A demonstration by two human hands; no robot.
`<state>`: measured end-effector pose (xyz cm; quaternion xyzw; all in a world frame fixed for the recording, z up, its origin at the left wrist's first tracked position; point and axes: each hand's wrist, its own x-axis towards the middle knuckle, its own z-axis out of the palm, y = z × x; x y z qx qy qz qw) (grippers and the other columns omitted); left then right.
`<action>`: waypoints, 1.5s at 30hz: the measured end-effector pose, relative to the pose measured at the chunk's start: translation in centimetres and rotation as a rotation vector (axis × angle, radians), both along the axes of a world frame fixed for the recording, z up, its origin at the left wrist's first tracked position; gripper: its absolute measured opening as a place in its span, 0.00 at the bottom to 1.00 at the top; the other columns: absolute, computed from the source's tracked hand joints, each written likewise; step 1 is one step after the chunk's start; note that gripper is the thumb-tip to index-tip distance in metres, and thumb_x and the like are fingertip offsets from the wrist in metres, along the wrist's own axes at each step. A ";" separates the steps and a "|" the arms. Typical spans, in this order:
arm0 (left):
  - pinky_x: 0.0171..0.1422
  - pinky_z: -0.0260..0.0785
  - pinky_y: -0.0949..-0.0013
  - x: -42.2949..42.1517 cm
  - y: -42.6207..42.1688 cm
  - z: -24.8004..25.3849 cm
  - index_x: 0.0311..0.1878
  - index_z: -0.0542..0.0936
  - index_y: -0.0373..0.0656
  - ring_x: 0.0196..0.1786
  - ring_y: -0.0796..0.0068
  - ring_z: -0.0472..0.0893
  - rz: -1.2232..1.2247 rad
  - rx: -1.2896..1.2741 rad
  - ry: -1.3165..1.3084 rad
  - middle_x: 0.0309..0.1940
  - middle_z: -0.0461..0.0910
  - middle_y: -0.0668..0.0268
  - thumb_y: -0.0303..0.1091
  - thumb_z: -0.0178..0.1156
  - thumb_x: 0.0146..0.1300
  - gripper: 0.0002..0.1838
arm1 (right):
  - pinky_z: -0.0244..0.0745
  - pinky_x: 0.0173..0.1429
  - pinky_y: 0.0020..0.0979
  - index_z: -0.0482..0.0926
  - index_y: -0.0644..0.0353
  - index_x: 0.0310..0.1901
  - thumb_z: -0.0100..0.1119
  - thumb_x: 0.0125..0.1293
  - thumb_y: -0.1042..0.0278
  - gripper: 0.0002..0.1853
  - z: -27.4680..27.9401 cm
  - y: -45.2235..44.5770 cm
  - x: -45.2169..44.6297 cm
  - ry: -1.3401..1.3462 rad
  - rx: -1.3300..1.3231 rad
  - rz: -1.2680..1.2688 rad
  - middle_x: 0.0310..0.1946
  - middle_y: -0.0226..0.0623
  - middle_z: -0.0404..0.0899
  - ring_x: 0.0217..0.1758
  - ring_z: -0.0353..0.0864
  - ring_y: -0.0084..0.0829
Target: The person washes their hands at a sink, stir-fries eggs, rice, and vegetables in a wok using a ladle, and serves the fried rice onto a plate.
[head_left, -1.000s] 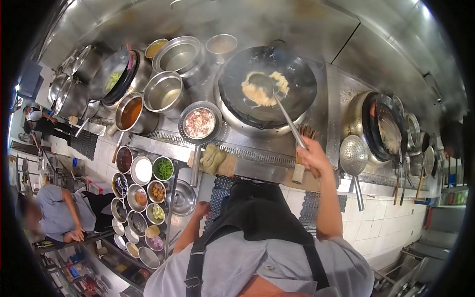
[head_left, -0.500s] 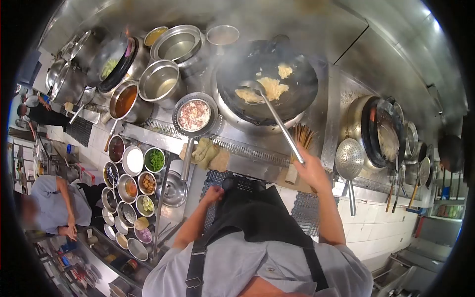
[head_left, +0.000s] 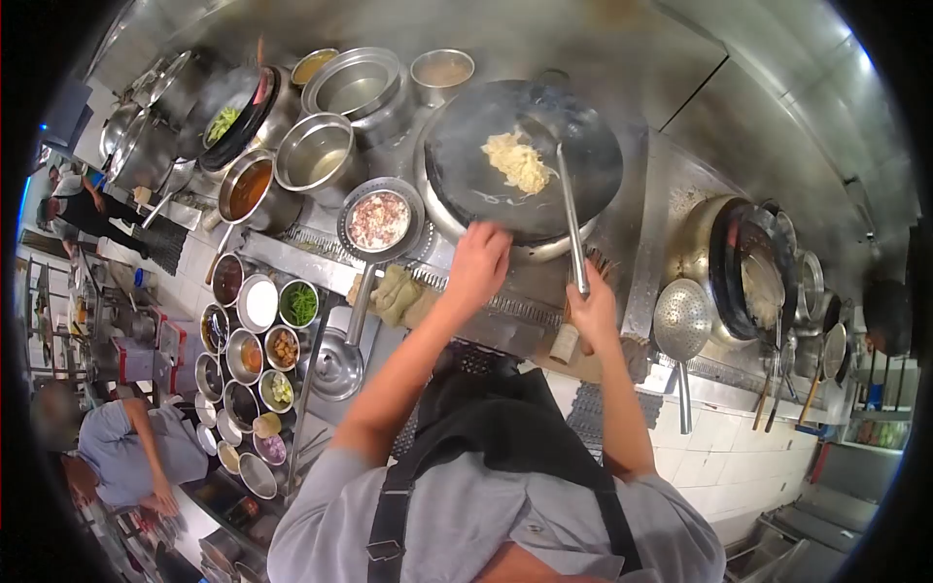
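In the head view, the two hands are working apart. The right hand [head_left: 595,309] is closing round the handle end of a long ladle [head_left: 570,209], a grip that is probably keeping the fingers away from the heat. The ladle's head is lying in the wok [head_left: 593,165], ahead of both hands, beside a soft pale-yellow mass of food [head_left: 517,163].

The left hand [head_left: 478,260] is resting at the wok's near edge, perhaps for steadying; whether its fingers are clamping the rim, I cannot tell. Beside that hand, on its left, a long-handled strainer [head_left: 416,225] is holding pinkish-white pieces [head_left: 379,218], seemingly parked within reach, and a crumpled cloth [head_left: 398,296] is lying nearer the body. Farther left, bowls [head_left: 259,478] are standing clustered, likely for easy picking. Right of the right hand, a perforated skimmer [head_left: 682,319] is lying handle toward the person, apparently for ready grasping.
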<state>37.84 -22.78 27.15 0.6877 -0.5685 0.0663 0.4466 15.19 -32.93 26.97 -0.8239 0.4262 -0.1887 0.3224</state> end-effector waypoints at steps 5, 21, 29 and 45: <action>0.43 0.75 0.48 3.7 -4.6 -2.3 0.28 0.83 0.41 0.34 0.47 0.83 -0.127 0.615 -0.173 0.27 0.83 0.53 0.41 0.60 0.63 0.14 | 0.74 0.33 0.33 0.67 0.63 0.68 0.59 0.66 0.73 0.28 1.8 2.3 -2.9 -0.231 0.050 -0.033 0.30 0.40 0.78 0.25 0.76 0.32; 0.34 0.74 0.51 0.2 0.4 -0.4 0.19 0.80 0.42 0.25 0.51 0.82 -0.071 0.288 -0.245 0.19 0.80 0.54 0.41 0.62 0.59 0.16 | 0.57 0.15 0.20 0.74 0.65 0.57 0.53 0.69 0.75 0.15 9.1 5.4 -5.2 -0.451 0.594 -0.207 0.21 0.24 0.69 0.12 0.63 0.13; 0.34 0.74 0.50 -1.0 3.2 -3.7 0.19 0.80 0.42 0.24 0.50 0.82 -0.028 0.443 -0.206 0.18 0.80 0.53 0.44 0.62 0.57 0.17 | 0.61 0.15 0.24 0.73 0.62 0.44 0.55 0.68 0.73 0.05 7.3 3.1 -5.4 -0.361 0.553 -0.183 0.21 0.27 0.70 0.12 0.65 0.16; 0.45 0.72 0.48 -5.7 8.0 -7.6 0.35 0.80 0.38 0.40 0.44 0.79 -0.395 0.428 0.422 0.33 0.79 0.51 0.32 0.63 0.55 0.08 | 0.56 0.14 0.26 0.72 0.61 0.42 0.52 0.72 0.73 0.03 5.3 -0.6 2.0 -0.357 1.000 0.052 0.21 0.29 0.68 0.11 0.62 0.18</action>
